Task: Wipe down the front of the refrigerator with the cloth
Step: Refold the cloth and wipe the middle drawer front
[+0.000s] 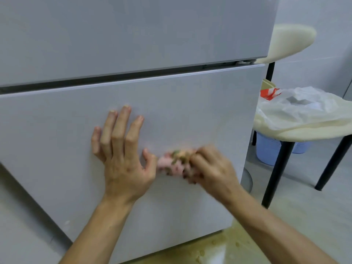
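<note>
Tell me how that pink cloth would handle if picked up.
Likely floppy: the cloth is bunched into a wad in the right hand. Probably light, since that one hand alone holds it against the refrigerator door.

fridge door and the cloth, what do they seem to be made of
Fridge door: smooth pale grey panel with a soft sheen and faint reflections, so a hard glossy face, likely painted metal or glass; the look leaves that open. Cloth: soft fabric, pink with green and orange print, bunched in the right hand; motion blur hides the weave.
</note>
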Tool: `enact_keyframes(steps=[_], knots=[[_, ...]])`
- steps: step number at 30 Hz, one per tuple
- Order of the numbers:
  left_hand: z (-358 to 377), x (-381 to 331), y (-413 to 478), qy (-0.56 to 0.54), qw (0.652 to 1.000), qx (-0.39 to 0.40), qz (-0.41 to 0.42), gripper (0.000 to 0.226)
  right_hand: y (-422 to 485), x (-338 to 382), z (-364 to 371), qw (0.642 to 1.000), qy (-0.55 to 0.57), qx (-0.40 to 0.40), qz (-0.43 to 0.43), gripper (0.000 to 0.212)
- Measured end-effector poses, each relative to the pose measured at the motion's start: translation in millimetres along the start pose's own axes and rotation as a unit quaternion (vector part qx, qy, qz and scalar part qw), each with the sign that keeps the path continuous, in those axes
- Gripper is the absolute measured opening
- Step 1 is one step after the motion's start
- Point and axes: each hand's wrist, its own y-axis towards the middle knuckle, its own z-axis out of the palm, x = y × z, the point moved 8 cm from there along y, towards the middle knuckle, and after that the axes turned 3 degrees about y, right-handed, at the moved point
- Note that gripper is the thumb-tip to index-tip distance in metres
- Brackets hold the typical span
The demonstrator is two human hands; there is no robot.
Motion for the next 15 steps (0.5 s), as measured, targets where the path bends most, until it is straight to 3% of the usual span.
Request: enact_keyframes(steps=[3,4,7,10,12,15], knots=[[-2.3,6.1,-0.7,0.008,1.000,-0.004,-0.004,0.071,47.1,-48.5,-48.4,0.978,0.005,-0.128,0.166,0.025],[-2.9,7.5,-1.0,0.008,1.000,-0.004,-0.005,0.071,63.4,-60.3,-69.4,0.961,-0.020,-0.186,0.204,0.028],[-2.8,9.5,-2.4,0.002,1.000,0.000,-0.004,0.071,85.8,-80.5,-93.7,0.935,-0.046,-0.250,0.248,0.050],[-1.3,9.2,-5.5,-0.001,1.000,0.002,-0.004,0.071,67.7,-72.6,-72.7,0.940,-0.014,-0.231,0.249,0.045],[0.3,8.1,-6.2,-0.001,1.000,0.003,-0.004,0.071,35.6,-55.1,-45.4,0.961,0.000,-0.190,0.202,0.048],[3.2,6.1,-5.7,0.000,1.000,-0.004,-0.011,0.071,-30.3,-22.9,-1.6,0.990,-0.032,-0.084,0.105,0.036]])
